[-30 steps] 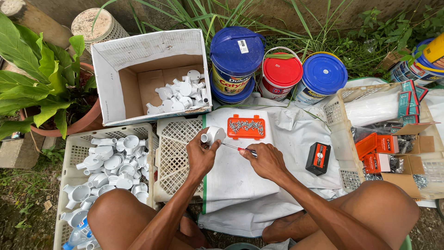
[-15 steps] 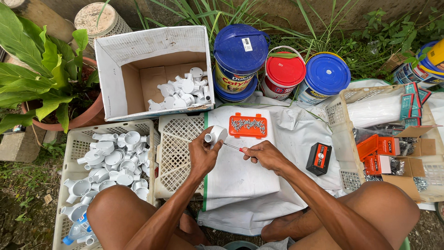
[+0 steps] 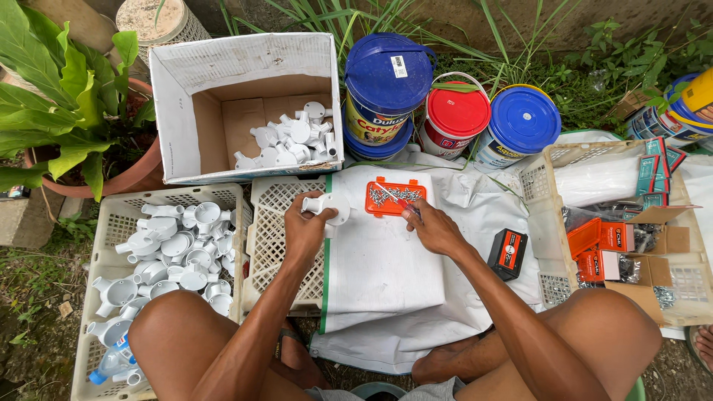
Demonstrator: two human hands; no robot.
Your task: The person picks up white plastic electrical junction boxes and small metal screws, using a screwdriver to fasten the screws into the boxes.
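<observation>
Outdoors on bare ground, you are sitting cross-legged before a white sack (image 3: 386,267) spread as your worktop, with grass and paint buckets (image 3: 388,82) behind it.

Head view: your left hand (image 3: 306,226) is holding a white round fitting (image 3: 330,206), fingers curled around its stub so its round face is turning toward you, just above the sack's left edge. Your right hand (image 3: 432,229) is reaching at the near edge of the orange screw tray (image 3: 394,197), fingers pressed together on what looks like a thin tool or screw with a red tip. By my reading, you are picking a screw to put into the fitting; the next move is calling for bringing the two hands together and lining the screw up with a small hole.

Finished or waiting fittings are lying in the cardboard box (image 3: 178,111) and the left crate (image 3: 111,223); which pile is which, I cannot tell. Exactly what your right fingertips are pinching is too small to make out, and the fitting's holes are hidden. The right crate (image 3: 542,171) is running out of frame.
</observation>
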